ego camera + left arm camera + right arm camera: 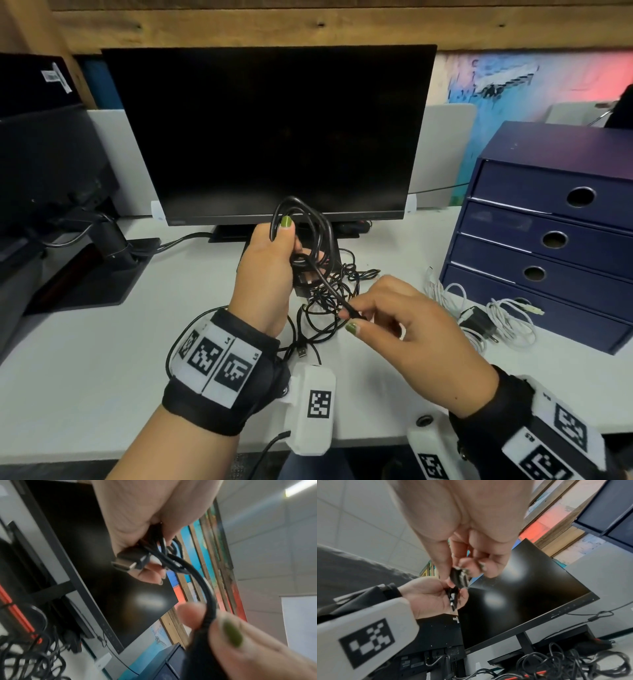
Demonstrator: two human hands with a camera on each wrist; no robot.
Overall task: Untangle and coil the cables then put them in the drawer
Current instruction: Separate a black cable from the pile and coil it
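The left hand (269,270) is raised above the white desk (102,342) with its fingers and thumb curled round a black cable (301,219) gathered into several loops; the loops stand up past the thumb, in front of the dark monitor (267,133). From the underside of that fist a single strand of the same cable runs down and toward the person to the right hand (411,329), which pinches the strand's end between thumb and forefinger – the other fingers are loosely bent behind. The two hands are near each other but not touching, joined only by the taut length of cable. In the left wrist view a flat metal-tipped plug (126,562) sticks out from under the curled left fingers beside the loops, and the right thumb with its green nail presses the strand lower down. Below and between the hands, on the desk, lies a tangled heap of thin black cables (329,301), one USB end (301,353) pointing toward the left wrist. To the right of the right hand, white cables (510,322) and a black charger plug (478,322) lie on the desk just in front of a dark blue drawer unit (548,240); its four drawers, each with a round finger hole, are all closed.
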